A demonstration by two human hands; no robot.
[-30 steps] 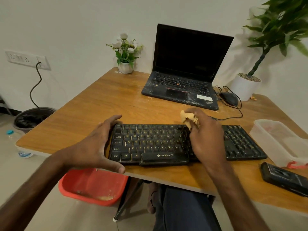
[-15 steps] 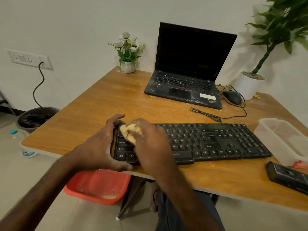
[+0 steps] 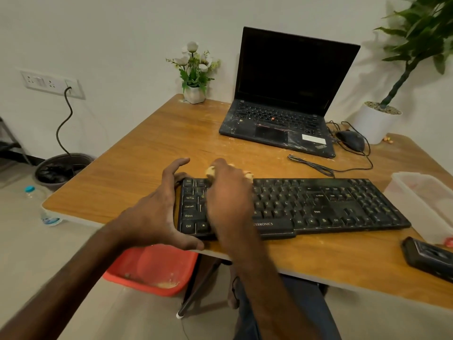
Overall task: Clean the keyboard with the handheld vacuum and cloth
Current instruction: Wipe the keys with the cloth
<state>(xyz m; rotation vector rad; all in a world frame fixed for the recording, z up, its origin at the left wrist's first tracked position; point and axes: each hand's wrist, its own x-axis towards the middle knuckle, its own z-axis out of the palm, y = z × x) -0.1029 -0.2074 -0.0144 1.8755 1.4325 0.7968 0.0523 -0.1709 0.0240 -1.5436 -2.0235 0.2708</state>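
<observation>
Two hands were in play: left hand [image 3: 157,212], right hand [image 3: 228,200]! One keyboard [image 3: 331,204], one cloth [image 3: 209,171], one laptop [image 3: 282,119], one mouse [image 3: 350,139]. Two potted plants stood: flower pot [image 3: 194,94], white planter [image 3: 375,123]. One red basin [image 3: 152,271], one clear tub [image 3: 421,200].

Left hand [image 3: 157,212] and right hand [image 3: 228,200] were both bare, the forearms likewise uncovered to the frame edge. Dark blue trousers [image 3: 306,293] were worn on the legs. The right hand was blurred; finer detail of its fingers could not be determined.
</observation>
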